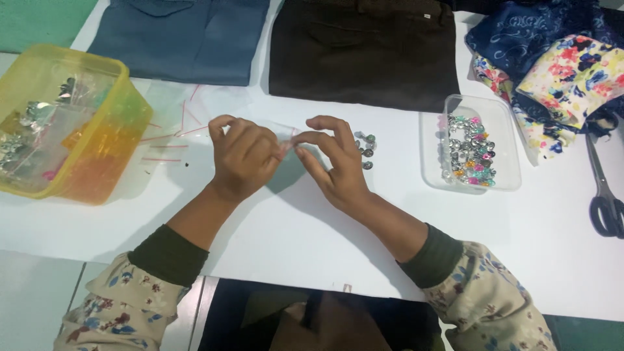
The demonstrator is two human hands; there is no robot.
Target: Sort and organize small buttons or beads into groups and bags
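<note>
Left hand [244,158] and right hand [335,166] meet above the white worktop [292,227], fingers pinched narrow on the two ends of a small clear plastic bag [286,136] held between them. A few loose metal studs [365,151] lie just beside the right hand. A clear tray of coloured studs [471,144] sits further right; a yellow tub [68,123] stands left.

Shown: two hands [244,156], [335,162]; two folded trousers [179,39], [364,52]; one yellow tub [97,140]; one clear tray [504,140]; one scissors [604,195]; several empty small bags [172,133].
</note>
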